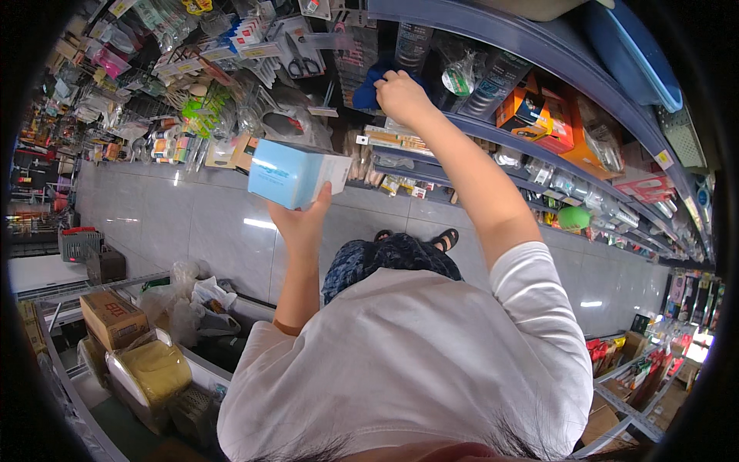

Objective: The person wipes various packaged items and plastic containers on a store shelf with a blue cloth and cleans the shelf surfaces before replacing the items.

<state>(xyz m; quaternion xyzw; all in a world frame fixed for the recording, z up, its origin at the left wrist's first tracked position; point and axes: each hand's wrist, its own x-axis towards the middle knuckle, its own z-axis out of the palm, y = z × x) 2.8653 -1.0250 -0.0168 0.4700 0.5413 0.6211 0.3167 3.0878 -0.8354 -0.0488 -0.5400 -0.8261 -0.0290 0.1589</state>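
My left hand (303, 222) grips a light blue and white cardboard box (283, 173) from below, with the thumb on its white side. Up at the shelf, my right hand (401, 97) holds a bunched dark blue cloth (365, 92) at the front of a shelf. Dark cylindrical containers (413, 46) stand just behind the cloth. Right of the hand are a clear plastic-wrapped item with a green and white label (459, 79) and another dark cylinder (491, 84). Scissors in a pack (303, 60) hang to the left of the cloth.
Orange boxes (534, 118) sit further right on the shelf, and a blue plastic basin (635, 58) is above them. Hanging kitchen goods (208, 107) fill the left racks. Behind me at the lower left are a brown carton (114, 319) and plastic bags. Grey floor tiles (225, 213) lie below.
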